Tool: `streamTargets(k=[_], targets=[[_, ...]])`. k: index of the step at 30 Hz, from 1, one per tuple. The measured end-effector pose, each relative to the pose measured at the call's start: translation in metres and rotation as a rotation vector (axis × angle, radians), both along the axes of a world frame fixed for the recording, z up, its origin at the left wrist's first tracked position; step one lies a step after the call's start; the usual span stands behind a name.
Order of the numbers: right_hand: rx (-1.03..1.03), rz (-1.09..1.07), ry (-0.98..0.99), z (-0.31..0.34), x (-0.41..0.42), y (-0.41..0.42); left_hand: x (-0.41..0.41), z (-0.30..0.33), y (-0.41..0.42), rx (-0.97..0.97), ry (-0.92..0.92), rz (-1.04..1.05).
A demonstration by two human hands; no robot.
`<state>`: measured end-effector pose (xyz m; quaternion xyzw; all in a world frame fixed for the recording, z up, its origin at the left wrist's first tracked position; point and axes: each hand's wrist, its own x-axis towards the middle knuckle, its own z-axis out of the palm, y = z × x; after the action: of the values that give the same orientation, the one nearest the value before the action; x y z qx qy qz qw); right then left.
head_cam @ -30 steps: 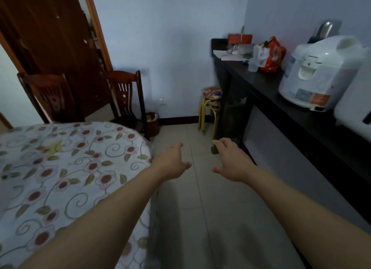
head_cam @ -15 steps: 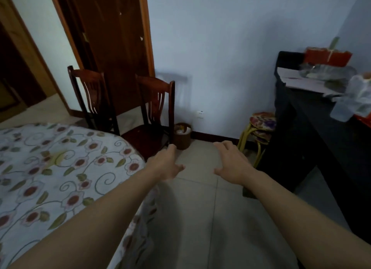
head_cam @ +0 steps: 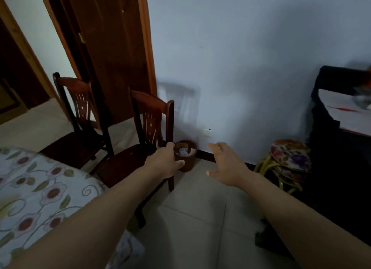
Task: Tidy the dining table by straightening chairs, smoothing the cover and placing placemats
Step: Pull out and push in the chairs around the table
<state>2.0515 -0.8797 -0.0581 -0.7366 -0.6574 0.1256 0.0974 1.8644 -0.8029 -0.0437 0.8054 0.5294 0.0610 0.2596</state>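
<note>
text: none legible | paper on dark counter (head_cam: pixel 349 116): red marks, perhaps print, too blurred

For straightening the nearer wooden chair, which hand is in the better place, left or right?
Left. The left hand is already at the nearer chair, by its seat and back post. The right hand hangs open over the floor, apart from the chair and nearer the wastebasket.

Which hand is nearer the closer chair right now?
Left. The left hand is at the near chair, over the seat's right rear corner by the back post; contact is unclear. The right hand hovers open over the floor, well right of it.
</note>
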Motion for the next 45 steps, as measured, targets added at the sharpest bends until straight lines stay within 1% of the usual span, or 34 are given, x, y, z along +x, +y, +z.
streamTargets(k=[6, 12, 18, 22, 26, 29, 32, 35, 38, 42, 43, 44, 45], targets=[[0.002, 0.084, 0.023, -0.008, 0.069, 0.114, 0.055, -0.014, 0.102, 0.016, 0.069, 0.075], [0.009, 0.200, 0.001, -0.010, 0.134, 0.247, 0.120, -0.025, 0.204, 0.018, 0.027, 0.241], [-0.024, 0.357, 0.005, -0.013, 0.168, 0.364, 0.157, -0.032, 0.285, -0.039, 0.028, 0.415], [-0.033, 0.435, 0.032, -0.025, 0.167, 0.437, 0.161, -0.040, 0.341, -0.047, 0.014, 0.558], [-0.019, 0.528, 0.018, -0.039, 0.159, 0.512, 0.155, -0.052, 0.401, -0.032, -0.015, 0.705], [-0.027, 0.591, -0.003, -0.048, 0.145, 0.563, 0.148, -0.062, 0.446, -0.079, 0.000, 0.761], [-0.048, 0.684, -0.020, -0.060, 0.127, 0.607, 0.147, -0.077, 0.483, -0.175, 0.006, 0.842], [-0.018, 0.789, -0.008, -0.066, 0.109, 0.638, 0.150, -0.091, 0.504, -0.253, 0.051, 0.927], [-0.033, 0.903, -0.018, -0.072, 0.092, 0.663, 0.150, -0.102, 0.517, -0.284, 0.082, 0.970], [-0.046, 1.075, -0.048, -0.087, 0.062, 0.696, 0.148, -0.106, 0.530, -0.247, 0.136, 1.051], [-0.051, 1.096, -0.050, -0.089, 0.059, 0.697, 0.149, -0.106, 0.530, -0.237, 0.156, 1.035], [-0.057, 1.193, -0.064, -0.093, 0.047, 0.707, 0.150, -0.108, 0.532, -0.247, 0.151, 1.099], [-0.068, 1.219, -0.061, -0.097, 0.045, 0.709, 0.152, -0.107, 0.531, -0.253, 0.147, 1.095]])
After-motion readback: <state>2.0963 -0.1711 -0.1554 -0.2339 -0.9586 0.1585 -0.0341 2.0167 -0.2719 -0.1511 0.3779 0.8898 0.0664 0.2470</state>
